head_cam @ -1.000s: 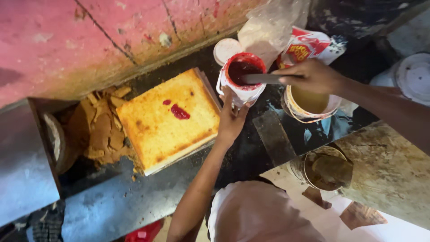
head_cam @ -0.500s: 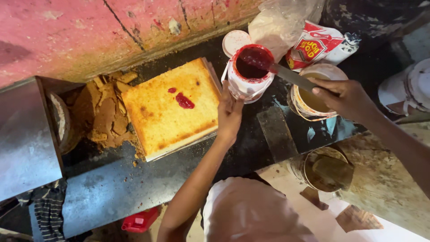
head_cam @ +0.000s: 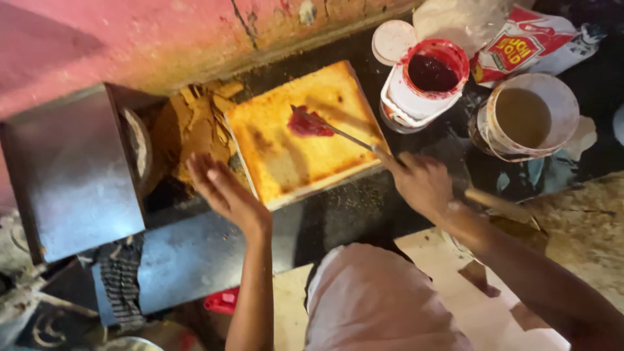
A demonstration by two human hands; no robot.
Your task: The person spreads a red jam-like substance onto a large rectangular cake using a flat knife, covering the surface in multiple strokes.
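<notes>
The slab of bread point(head_cam: 305, 140) is golden yellow with darker brown toasted patches, and a dark red smear of jam point(head_cam: 309, 123) lies on it; the jam tub point(head_cam: 422, 81) is white, stained red around its rim, with near-black red inside. The second tub point(head_cam: 530, 114) is white with a dull brown filling, and the packet point(head_cam: 520, 45) behind it is red, white and yellow. The counter point(head_cam: 351, 214) is black, the wall point(head_cam: 130, 39) pink-red, the metal box point(head_cam: 71, 175) grey.
</notes>
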